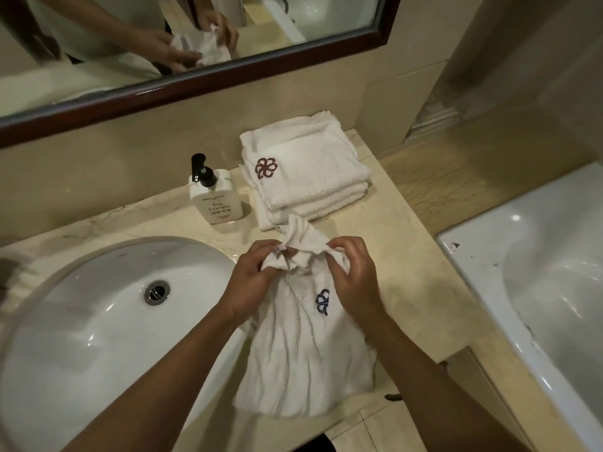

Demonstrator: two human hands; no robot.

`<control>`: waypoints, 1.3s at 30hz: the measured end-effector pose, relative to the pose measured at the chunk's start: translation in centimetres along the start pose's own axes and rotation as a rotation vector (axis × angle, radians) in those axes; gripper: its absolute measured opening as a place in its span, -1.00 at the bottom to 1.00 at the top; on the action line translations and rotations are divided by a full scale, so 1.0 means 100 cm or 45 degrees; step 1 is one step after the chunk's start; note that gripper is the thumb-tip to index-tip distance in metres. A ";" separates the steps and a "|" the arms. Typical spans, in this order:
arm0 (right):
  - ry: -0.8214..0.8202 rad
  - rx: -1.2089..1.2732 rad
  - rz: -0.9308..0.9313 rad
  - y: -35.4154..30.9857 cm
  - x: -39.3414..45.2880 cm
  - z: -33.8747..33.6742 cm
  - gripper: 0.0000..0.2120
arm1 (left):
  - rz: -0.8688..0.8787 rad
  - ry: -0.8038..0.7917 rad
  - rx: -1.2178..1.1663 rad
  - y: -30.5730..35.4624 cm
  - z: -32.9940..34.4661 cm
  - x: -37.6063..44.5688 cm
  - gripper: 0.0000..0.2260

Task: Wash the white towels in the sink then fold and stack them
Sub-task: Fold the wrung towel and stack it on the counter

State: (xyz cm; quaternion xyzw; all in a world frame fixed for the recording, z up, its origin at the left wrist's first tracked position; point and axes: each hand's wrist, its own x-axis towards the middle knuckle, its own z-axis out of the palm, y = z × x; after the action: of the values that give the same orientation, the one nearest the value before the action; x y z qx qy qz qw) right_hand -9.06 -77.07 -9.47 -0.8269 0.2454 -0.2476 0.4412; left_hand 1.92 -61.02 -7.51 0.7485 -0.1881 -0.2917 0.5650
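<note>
A crumpled, wet-looking white towel [300,350] with a blue embroidered emblem hangs over the counter between the sink and the counter's front edge. My left hand [254,278] grips its bunched top edge on the left, and my right hand [352,275] pinches the same edge on the right. Behind them a stack of folded white towels [306,171] with a red emblem lies on the counter near the wall. The white oval sink [98,321] with a metal drain is at the left.
A white pump bottle [215,197] labelled Tea Tonique stands between the sink and the towel stack. A white bathtub [538,288] lies to the right of the beige marble counter [408,256]. A dark-framed mirror [228,60] hangs on the wall behind.
</note>
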 end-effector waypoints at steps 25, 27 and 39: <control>-0.326 0.261 0.119 -0.080 -0.008 -0.006 -0.79 | 0.269 -0.011 0.306 0.042 -0.007 -0.058 -0.79; -0.355 0.344 0.195 -0.082 -0.010 -0.009 -0.82 | 0.254 -0.140 0.187 0.047 -0.010 -0.063 -0.74; -0.563 0.522 0.269 -0.092 -0.005 -0.023 -0.87 | 0.216 -0.189 0.029 0.050 -0.017 -0.054 -0.82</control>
State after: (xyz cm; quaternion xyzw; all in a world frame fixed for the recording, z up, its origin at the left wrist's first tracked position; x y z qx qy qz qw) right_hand -9.17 -73.62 -0.63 -0.7245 0.1732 -0.0591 0.6646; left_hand -0.79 -57.90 -1.23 0.7124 -0.2955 -0.2954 0.5638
